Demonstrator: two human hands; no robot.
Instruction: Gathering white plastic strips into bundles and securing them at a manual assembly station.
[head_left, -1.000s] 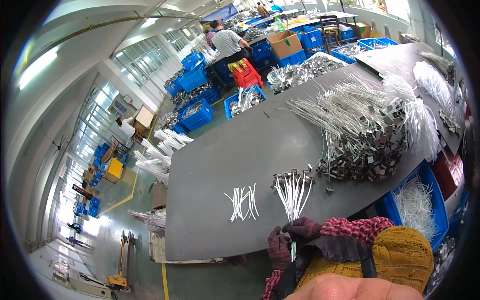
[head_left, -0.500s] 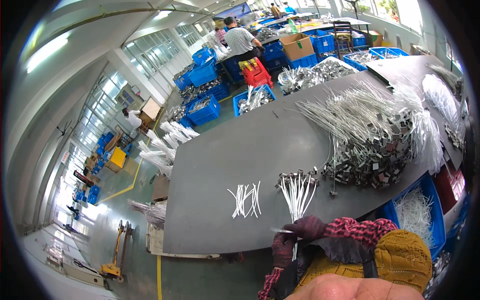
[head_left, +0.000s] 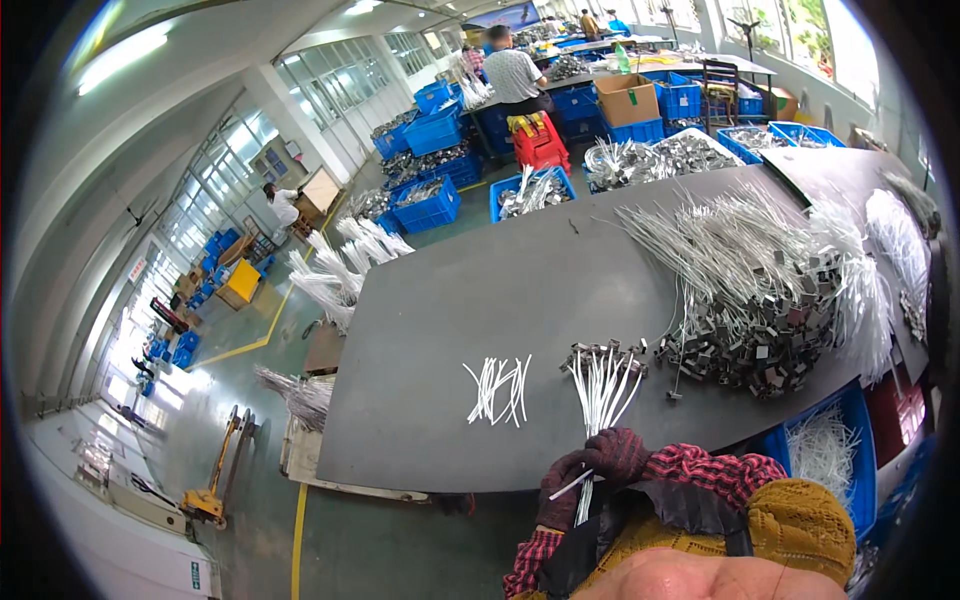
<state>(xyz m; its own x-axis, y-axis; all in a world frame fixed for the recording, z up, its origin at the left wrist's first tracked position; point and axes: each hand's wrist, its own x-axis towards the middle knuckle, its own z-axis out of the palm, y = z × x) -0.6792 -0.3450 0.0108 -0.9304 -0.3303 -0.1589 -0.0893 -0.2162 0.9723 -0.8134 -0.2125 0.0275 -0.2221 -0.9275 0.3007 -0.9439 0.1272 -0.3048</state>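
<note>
Both my hands wear dark maroon gloves and meet at the table's near edge. A bundle of white strands (head_left: 604, 396) with small dark metal pieces (head_left: 590, 356) at its far ends passes through my grip, its tails hanging below. My right hand (head_left: 617, 453) is closed round the bundle, close to the table edge. Just left of it and lower, my left hand (head_left: 562, 490) is closed at the same bundle. A single short white strip (head_left: 570, 485) sticks out slantwise across the left hand's fingers. Some fingertips are hidden.
Loose white strips (head_left: 497, 390) lie on the dark tabletop (head_left: 430, 310), left of the bundle. A large heap of strands with metal ends (head_left: 760, 340) covers its right side. Blue bins (head_left: 862, 455) stand nearby. A yellow pallet jack (head_left: 205, 503) is on the floor at left.
The whole view has shifted slightly. The short white strip, level and blurred before, now slants down to the left, lower between my hands. Both hands stay at the bundle.
</note>
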